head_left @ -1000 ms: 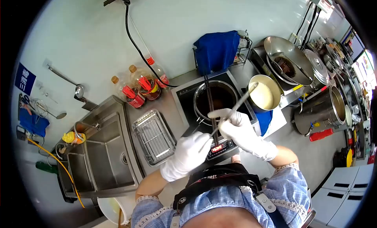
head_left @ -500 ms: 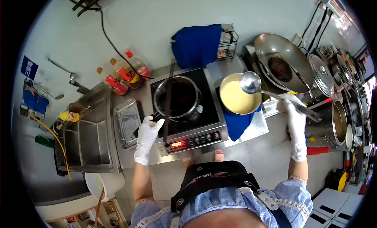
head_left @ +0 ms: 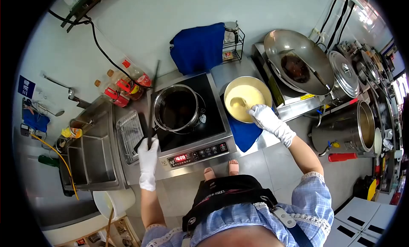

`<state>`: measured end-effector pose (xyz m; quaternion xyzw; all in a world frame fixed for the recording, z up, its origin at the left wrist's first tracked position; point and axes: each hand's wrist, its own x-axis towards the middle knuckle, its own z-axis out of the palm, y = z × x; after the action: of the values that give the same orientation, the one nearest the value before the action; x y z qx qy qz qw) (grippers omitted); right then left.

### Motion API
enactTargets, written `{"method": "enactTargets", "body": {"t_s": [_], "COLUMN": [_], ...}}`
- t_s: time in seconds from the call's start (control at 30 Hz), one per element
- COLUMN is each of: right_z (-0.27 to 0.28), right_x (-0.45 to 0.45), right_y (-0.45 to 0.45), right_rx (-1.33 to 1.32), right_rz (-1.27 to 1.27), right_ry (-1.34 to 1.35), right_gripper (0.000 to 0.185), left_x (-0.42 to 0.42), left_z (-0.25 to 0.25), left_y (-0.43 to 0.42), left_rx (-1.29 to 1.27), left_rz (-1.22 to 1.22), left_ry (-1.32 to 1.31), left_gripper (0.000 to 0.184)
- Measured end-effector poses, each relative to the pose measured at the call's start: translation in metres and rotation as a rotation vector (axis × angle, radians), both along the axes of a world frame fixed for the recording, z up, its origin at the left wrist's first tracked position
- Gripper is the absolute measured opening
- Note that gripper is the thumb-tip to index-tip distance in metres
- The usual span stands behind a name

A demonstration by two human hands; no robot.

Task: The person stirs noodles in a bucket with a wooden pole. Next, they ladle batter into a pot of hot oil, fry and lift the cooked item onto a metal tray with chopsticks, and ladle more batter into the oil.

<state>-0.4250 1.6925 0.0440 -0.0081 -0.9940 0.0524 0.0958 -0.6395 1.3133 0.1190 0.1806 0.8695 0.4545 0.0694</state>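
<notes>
Metal ladle (head_left: 237, 103) has dipped into creamy liquid (head_left: 251, 93), right fingers (head_left: 256, 111) pinching it, left fingers (head_left: 145, 145) slender chopsticks (head_left: 149, 115)

Count, cooking station. Gloved hands (head_left: 270, 123): two. Induction cooker (head_left: 187, 157): one. Plastic bottles (head_left: 123, 86) by the wall: three. Round pots (head_left: 248, 93) nearest the hands: two, one with dark contents, one pale. Ladle (head_left: 243, 103) in the pale one: one. Long dark chopsticks (head_left: 149, 113): two, probably, blurred. Wok (head_left: 309, 57): one. Wire rack (head_left: 130, 134): one. Sandals (head_left: 209, 173): two. White bucket (head_left: 123, 202): one.
</notes>
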Motion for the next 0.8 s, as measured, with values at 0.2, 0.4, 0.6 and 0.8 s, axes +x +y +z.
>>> {"method": "enactTargets", "body": {"t_s": [0.2, 0.4, 0.6, 0.8], "right_z": [-0.012, -0.058, -0.022, 0.026], "right_x": [0.001, 0.009, 0.006, 0.008], "right_y": [0.011, 0.020, 0.007, -0.013], "right_rx": [0.054, -0.940, -1.198, -0.230], "right_rz": [-0.207, -0.751, -0.736, -0.307], "right_ry": [-0.046, 0.390, 0.555, 0.460], "right_gripper": [0.013, 0.011, 0.009, 0.016], "left_x": [-0.010, -0.043, -0.056, -0.048], "left_z": [-0.011, -0.035, -0.040, -0.083], "left_y": [-0.064, -0.097, -0.079, -0.098], "left_rx": [-0.196, -0.343, 0.175, 0.156], "left_rz": [0.241, 0.291, 0.144, 0.107], "left_ry": [0.442, 0.671, -0.075, -0.168], "left_gripper": [0.014, 0.024, 0.021, 0.019]}}
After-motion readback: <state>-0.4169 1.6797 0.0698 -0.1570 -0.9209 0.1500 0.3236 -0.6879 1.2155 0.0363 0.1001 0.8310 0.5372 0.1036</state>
